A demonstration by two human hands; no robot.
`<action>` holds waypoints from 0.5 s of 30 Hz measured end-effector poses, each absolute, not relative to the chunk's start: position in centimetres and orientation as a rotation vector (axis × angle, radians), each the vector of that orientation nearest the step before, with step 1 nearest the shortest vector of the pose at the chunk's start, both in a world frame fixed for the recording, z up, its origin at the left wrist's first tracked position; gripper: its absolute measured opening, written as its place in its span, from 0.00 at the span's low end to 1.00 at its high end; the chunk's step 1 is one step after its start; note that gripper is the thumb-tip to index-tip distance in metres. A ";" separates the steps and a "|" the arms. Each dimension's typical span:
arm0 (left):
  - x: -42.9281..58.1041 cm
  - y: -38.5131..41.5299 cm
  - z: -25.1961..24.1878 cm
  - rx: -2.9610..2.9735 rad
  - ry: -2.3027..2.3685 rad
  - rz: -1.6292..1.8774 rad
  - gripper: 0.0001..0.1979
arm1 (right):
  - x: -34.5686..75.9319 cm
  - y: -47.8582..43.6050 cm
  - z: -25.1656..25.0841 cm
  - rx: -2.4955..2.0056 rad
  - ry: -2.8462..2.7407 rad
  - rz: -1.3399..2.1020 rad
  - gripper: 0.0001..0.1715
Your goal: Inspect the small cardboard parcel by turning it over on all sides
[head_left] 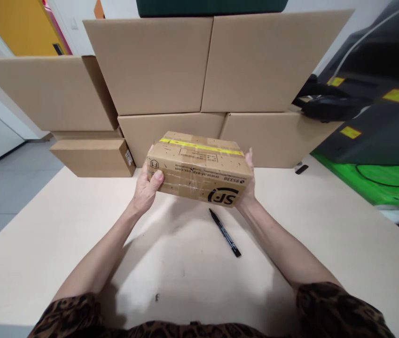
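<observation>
Both my hands hold a small cardboard shipping box [199, 169] up above the table, its printed SF logo side facing me and a yellow tape strip along its top edge. My left hand [147, 189] grips the box's left end, thumb on the front face. My right hand [247, 180] supports the right end, mostly hidden behind the box. Below the box, a black marker pen [225, 233] lies capped on the pale table [185, 281], between my forearms.
Large flat cardboard boxes [150, 65] are stacked at the table's far edge, with a smaller box [93, 158] at the left. A black cable and dark equipment with yellow labels [361, 122] stand at the right, over a green mat [371, 183]. A small black object [301, 169] lies on the table's far right.
</observation>
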State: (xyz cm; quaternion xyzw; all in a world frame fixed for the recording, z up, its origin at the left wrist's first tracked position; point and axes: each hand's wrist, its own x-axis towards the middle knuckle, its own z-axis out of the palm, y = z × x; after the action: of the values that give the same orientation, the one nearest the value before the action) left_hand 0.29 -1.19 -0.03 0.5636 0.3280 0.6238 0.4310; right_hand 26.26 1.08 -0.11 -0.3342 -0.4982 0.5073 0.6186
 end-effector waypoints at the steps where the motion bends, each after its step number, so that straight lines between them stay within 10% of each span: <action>1: 0.3 -1.3 -0.1 1.434 0.814 1.559 0.42 | 26.4 1.0 0.5 -0.765 -1.104 1.243 0.44; 15: 0.0 -2.0 1.6 1.286 0.705 1.358 0.43 | 28.6 1.3 3.2 -0.740 -0.961 1.315 0.21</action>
State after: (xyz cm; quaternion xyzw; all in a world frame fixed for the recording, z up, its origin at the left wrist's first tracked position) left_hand -0.03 -1.98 1.63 0.5411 0.2966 0.5716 0.5409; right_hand 28.65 1.32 3.22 -0.3227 -0.4191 0.5733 0.6258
